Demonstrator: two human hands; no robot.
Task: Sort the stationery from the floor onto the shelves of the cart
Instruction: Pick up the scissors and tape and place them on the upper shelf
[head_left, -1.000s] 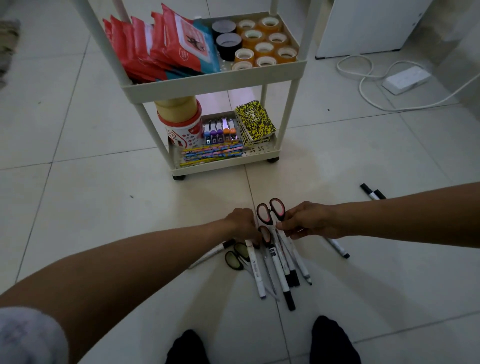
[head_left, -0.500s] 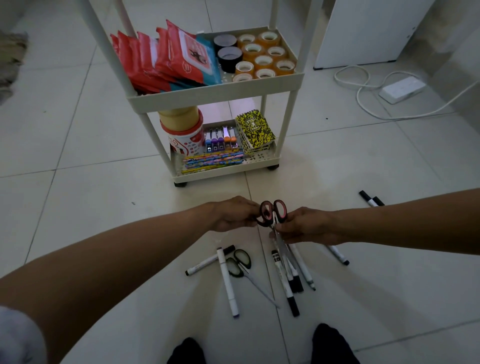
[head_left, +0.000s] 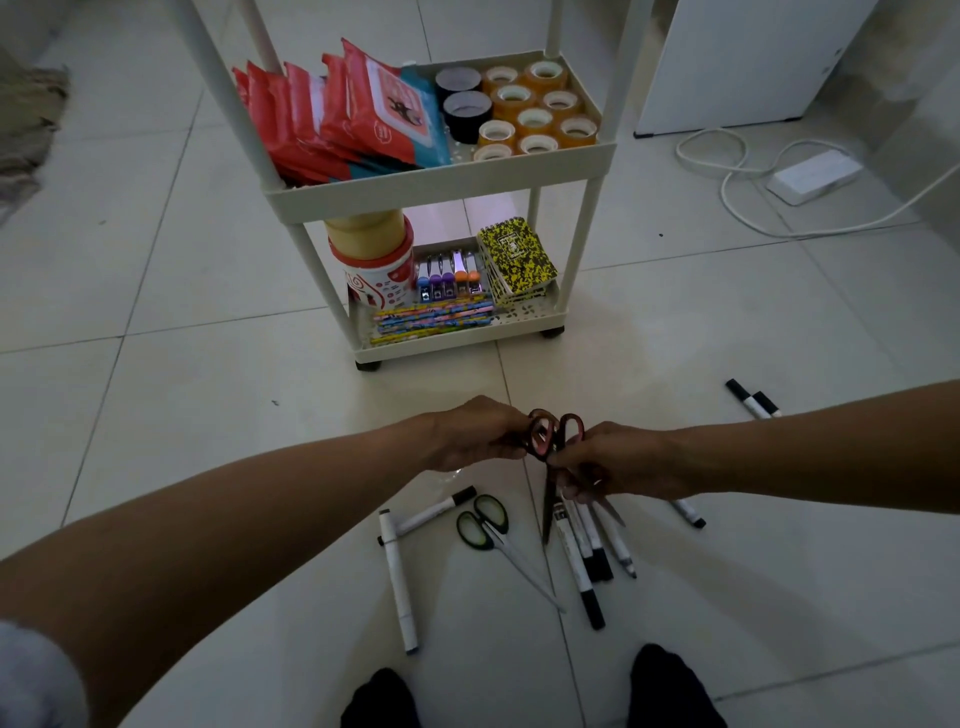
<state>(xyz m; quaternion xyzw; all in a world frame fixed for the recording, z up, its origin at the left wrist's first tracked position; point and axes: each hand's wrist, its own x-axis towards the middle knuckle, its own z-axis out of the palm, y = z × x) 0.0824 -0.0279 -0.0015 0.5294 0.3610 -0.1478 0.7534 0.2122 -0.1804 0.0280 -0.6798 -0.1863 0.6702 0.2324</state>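
so the red-handled scissors are up off the floor right now, in front of the cart, handles toward it and blades pointing back down at me; my left hand has its fingers curled onto the left handle loop, and my right hand is pinching them just below the handles; under my right hand there's a bunch of black-and-white markers lying on the tiles; left of those sit the green-handled scissors, and further left two more markers crossing each other; another pair of markers lies off to the right of the cart; cart's middle shelf has red packets and tape rolls; bottom shelf has pencils and a yellow notebook
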